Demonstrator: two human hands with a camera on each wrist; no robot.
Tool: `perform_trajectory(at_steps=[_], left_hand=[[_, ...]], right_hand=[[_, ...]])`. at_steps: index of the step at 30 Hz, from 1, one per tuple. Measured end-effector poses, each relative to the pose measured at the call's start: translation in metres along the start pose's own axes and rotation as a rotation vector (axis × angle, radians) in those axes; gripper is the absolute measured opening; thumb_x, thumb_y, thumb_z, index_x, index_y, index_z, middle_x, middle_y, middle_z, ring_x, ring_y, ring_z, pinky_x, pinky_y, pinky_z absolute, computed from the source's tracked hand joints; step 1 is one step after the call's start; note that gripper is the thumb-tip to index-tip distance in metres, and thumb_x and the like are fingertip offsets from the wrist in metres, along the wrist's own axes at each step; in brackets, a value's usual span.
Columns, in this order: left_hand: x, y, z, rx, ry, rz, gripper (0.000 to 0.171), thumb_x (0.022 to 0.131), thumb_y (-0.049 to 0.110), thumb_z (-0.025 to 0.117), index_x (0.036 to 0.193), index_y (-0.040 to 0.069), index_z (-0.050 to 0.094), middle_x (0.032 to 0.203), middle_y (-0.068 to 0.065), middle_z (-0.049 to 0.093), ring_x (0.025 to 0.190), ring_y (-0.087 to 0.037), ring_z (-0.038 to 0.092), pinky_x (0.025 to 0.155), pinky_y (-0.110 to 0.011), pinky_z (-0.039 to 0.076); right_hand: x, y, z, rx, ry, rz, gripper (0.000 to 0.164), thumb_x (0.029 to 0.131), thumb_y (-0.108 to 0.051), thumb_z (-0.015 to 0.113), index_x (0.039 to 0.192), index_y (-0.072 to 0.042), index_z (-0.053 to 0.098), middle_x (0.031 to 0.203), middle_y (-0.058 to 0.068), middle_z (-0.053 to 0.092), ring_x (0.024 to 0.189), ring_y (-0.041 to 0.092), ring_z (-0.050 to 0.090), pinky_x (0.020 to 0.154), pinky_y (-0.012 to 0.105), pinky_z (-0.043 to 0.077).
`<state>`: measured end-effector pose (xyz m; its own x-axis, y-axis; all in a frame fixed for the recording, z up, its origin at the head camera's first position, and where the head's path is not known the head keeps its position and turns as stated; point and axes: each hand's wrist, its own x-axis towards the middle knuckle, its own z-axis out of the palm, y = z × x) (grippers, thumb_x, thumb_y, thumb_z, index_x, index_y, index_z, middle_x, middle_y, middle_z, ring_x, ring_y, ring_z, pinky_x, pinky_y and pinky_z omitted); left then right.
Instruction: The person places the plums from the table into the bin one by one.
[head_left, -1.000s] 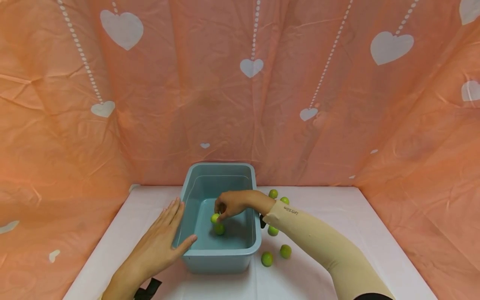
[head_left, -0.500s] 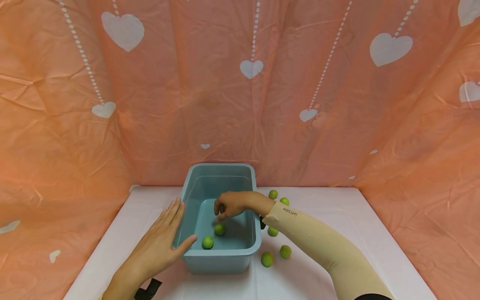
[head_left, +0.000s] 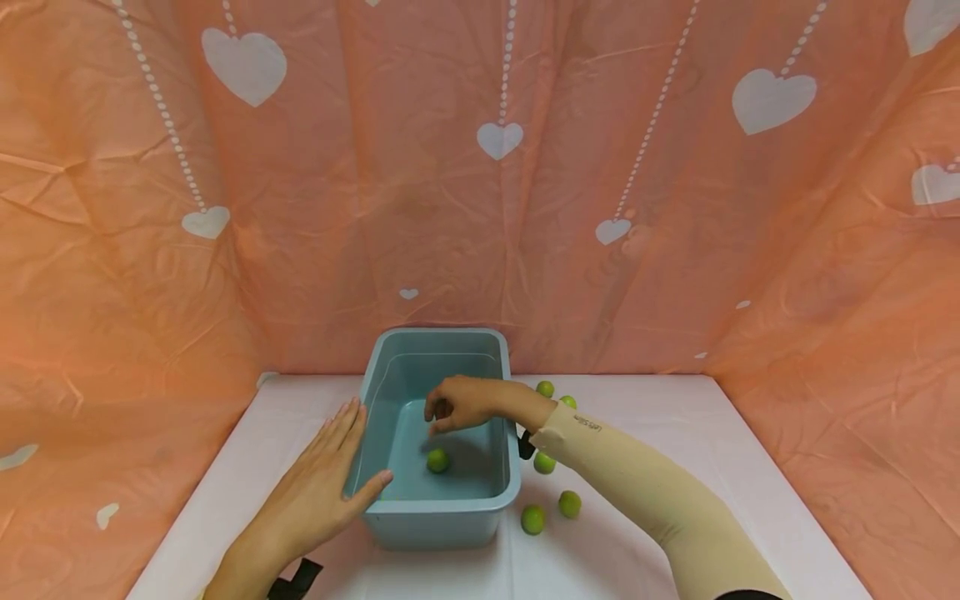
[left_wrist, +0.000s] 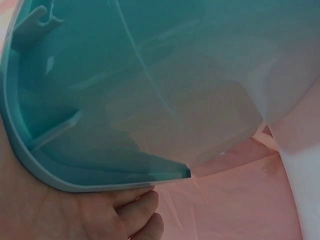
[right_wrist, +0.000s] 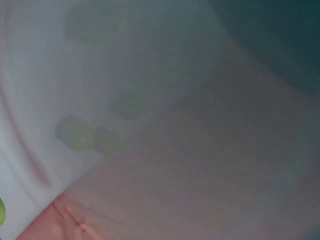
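Observation:
A blue-grey plastic tub (head_left: 441,505) stands on the white tabletop. My left hand (head_left: 318,475) rests along its left rim, fingers straight and thumb spread over the front corner. In the left wrist view, fingers (left_wrist: 137,215) lie against the outside of the rim. Reaching in over the right side, my right hand (head_left: 467,402) hangs above the tub floor with loosely bent fingers and holds nothing. Below it a lime (head_left: 438,461) lies on the tub floor. The right wrist view is hazy, with faint green limes (right_wrist: 75,133) on white.
Several limes lie on the table right of the tub, among them a front lime (head_left: 532,519), a lime beside it (head_left: 569,503) and a far lime (head_left: 545,389). Some are partly behind the right forearm. An orange sheet with white hearts (head_left: 499,140) surrounds the table.
My right hand has let go of a lime, which rolled toward the tub's front left and is now mostly out of sight. The right hand has risen slightly. My left hand stays put.

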<state>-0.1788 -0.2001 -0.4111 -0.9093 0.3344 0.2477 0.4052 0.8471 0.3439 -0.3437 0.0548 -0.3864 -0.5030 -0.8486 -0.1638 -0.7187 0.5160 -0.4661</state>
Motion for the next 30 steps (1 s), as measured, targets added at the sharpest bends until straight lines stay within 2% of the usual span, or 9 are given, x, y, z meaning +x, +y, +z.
perform_trajectory(at_steps=[8,14,21,25,30], left_hand=[[-0.001,0.000,0.002,-0.005,-0.003,-0.001,0.099,0.105,0.064,0.058,0.169,-0.003,0.025,0.177,-0.021,0.021,0.163,-0.041,0.021,0.131,-0.057,0.023],[0.000,-0.001,0.001,-0.004,-0.014,-0.001,0.099,0.105,0.064,0.058,0.169,-0.003,0.024,0.177,-0.022,0.020,0.163,-0.042,0.021,0.128,-0.062,0.026],[0.000,-0.001,0.000,-0.021,-0.018,-0.014,0.099,0.105,0.065,0.057,0.169,-0.003,0.023,0.177,-0.020,0.018,0.164,-0.041,0.019,0.129,-0.061,0.023],[-0.001,-0.001,0.001,-0.024,-0.015,-0.018,0.100,0.105,0.067,0.055,0.169,-0.003,0.023,0.177,-0.020,0.018,0.164,-0.040,0.018,0.132,-0.057,0.019],[-0.001,-0.001,0.001,-0.010,0.005,-0.003,0.099,0.105,0.066,0.056,0.168,-0.003,0.025,0.177,-0.020,0.020,0.164,-0.041,0.019,0.132,-0.056,0.021]], right_hand=[[-0.018,-0.005,-0.018,0.016,0.076,0.007,0.029,0.105,-0.027,0.074,0.129,-0.010,0.074,0.112,0.000,0.075,0.100,0.009,0.070,0.091,0.024,0.057],[-0.030,-0.002,-0.029,0.031,0.138,-0.010,0.031,0.105,-0.026,0.073,0.132,-0.010,0.073,0.111,0.000,0.075,0.099,0.008,0.070,0.091,0.025,0.058],[-0.043,0.002,-0.036,0.069,0.187,-0.037,0.033,0.105,-0.025,0.073,0.133,-0.008,0.071,0.112,0.000,0.075,0.100,0.009,0.070,0.091,0.025,0.059],[-0.050,0.003,-0.039,0.097,0.211,-0.030,0.033,0.105,-0.025,0.073,0.134,-0.008,0.071,0.112,-0.001,0.074,0.100,0.008,0.069,0.091,0.025,0.059],[-0.062,0.005,-0.042,0.129,0.280,-0.043,0.030,0.105,-0.021,0.073,0.132,-0.009,0.073,0.112,-0.001,0.073,0.099,0.009,0.069,0.092,0.027,0.059]])
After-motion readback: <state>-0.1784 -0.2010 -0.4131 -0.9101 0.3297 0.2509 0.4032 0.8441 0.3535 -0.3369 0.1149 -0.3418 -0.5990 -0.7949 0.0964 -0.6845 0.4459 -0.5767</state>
